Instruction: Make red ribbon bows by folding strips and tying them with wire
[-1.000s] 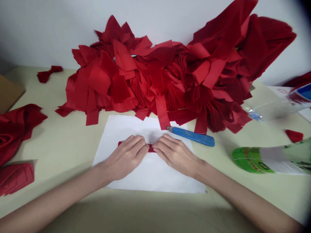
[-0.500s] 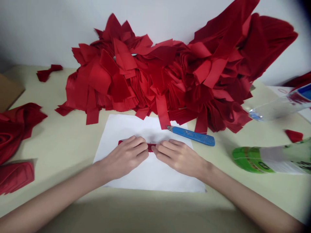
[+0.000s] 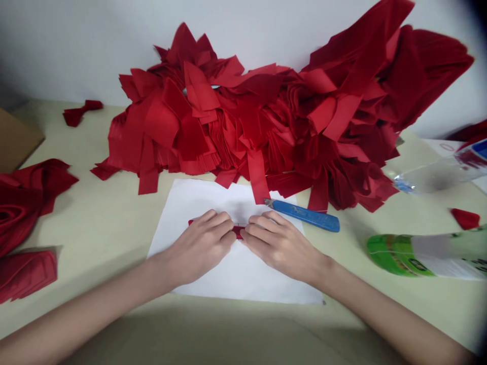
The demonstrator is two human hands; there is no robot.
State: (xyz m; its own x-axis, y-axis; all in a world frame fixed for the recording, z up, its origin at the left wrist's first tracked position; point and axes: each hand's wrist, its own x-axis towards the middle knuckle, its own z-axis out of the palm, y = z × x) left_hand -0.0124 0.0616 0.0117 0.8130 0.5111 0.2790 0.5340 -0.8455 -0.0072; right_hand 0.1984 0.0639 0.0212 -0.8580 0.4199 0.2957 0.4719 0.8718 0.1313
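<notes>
Both hands meet over a white sheet of paper (image 3: 251, 276) on the table. Between them a narrow red fabric strip (image 3: 238, 232) shows, the rest of it covered by my fingers. My left hand (image 3: 207, 243) pinches the strip with curled fingers, and the strip's left end peeks out behind the knuckles. My right hand (image 3: 279, 246) is closed on the strip's other side, fingertips bent down onto it. Just beyond my right hand lies blue tweezers or a similar blue-handled tool (image 3: 304, 215), its metal tip pointing left.
A large heap of red fabric strips (image 3: 243, 121) spans the back. More red fabric (image 3: 28, 203) lies at left near a cardboard box (image 3: 17, 139). On the right lie a green-labelled bottle (image 3: 395, 253), a clear bottle (image 3: 429, 175) and a small red piece (image 3: 464, 218).
The view has shifted slightly, so everything sits a little further right. My fingertips have shifted slightly on the strip, with the right thumb drawn in; both hands keep their grip.
</notes>
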